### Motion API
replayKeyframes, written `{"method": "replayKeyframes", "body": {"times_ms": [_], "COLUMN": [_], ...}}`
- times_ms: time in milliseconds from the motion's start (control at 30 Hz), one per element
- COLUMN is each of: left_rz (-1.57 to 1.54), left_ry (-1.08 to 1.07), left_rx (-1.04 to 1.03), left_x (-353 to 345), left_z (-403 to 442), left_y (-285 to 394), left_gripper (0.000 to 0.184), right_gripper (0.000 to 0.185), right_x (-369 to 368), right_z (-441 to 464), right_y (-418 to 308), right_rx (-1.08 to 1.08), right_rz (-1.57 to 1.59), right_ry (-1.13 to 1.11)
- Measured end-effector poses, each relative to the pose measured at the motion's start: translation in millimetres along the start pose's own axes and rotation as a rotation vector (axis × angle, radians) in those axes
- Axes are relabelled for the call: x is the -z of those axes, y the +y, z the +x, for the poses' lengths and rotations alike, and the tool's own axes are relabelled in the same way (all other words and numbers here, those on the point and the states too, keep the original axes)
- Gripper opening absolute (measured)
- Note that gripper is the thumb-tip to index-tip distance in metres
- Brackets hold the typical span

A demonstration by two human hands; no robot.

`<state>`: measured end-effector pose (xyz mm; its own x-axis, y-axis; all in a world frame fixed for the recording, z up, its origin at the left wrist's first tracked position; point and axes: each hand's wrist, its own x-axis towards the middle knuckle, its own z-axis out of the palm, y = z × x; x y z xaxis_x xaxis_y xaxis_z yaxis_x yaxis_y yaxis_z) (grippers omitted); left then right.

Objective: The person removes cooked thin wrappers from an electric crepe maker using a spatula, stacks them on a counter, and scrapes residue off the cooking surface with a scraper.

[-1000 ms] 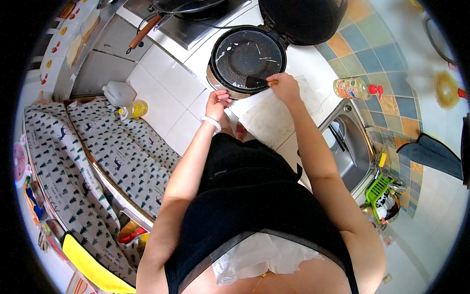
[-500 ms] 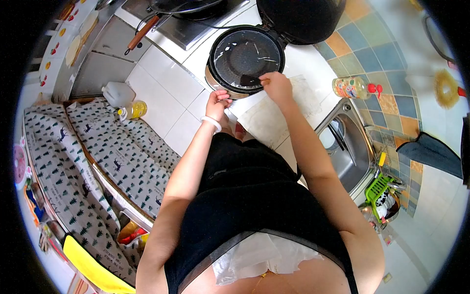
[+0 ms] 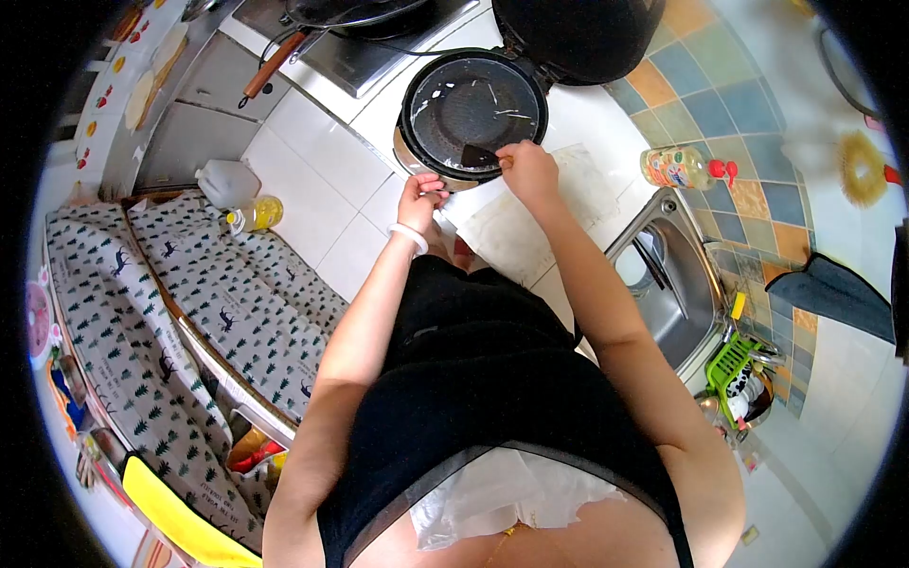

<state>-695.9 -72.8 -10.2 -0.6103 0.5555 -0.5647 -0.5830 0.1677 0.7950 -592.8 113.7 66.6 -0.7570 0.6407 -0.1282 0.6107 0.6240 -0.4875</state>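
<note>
The left hand (image 3: 422, 194) is at the front edge of the bench (image 3: 587, 109), its fingers partly curled at the near outer side of the round electric pan (image 3: 473, 109); whether they grip it, I cannot tell. The right hand (image 3: 528, 172) has its fingers closed on a dark spatula (image 3: 480, 157), whose blade lies inside the pan's near rim. Compared with the first frame, hand and spatula have moved leftward along that rim; the left hand has hardly changed place.

A pale sheet (image 3: 530, 220) lies by the front edge, between the pan and the sink (image 3: 689, 317) at the bench's right end. White streaks remain in the pan, which sits close to the front edge. Beyond the sheet, a bottle with a red cap (image 3: 674, 168) lies toward the tiled back edge. Farther off, the pan's lid (image 3: 578, 38) stands open, and a wok (image 3: 355, 11) rests on the stove (image 3: 365, 66) at the far left end.
</note>
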Motion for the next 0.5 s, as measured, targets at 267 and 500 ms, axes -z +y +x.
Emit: {"method": "replayKeyframes", "body": {"times_ms": [267, 500], "left_rz": [0.011, 0.160], "left_ry": [0.008, 0.240], "left_rx": [-0.005, -0.112], "left_x": [-1.4, 8.6], "left_z": [5.2, 16.2], "left_y": [-3.6, -20.2], "left_gripper": [0.036, 0.044], "right_gripper": [0.016, 0.017], "right_x": [-9.8, -18.9], "right_z": [1.8, -10.5], "right_y": [21.8, 14.8], "right_rx": [0.061, 0.032], "right_rz": [0.118, 0.173], "right_ry": [0.033, 0.078]}}
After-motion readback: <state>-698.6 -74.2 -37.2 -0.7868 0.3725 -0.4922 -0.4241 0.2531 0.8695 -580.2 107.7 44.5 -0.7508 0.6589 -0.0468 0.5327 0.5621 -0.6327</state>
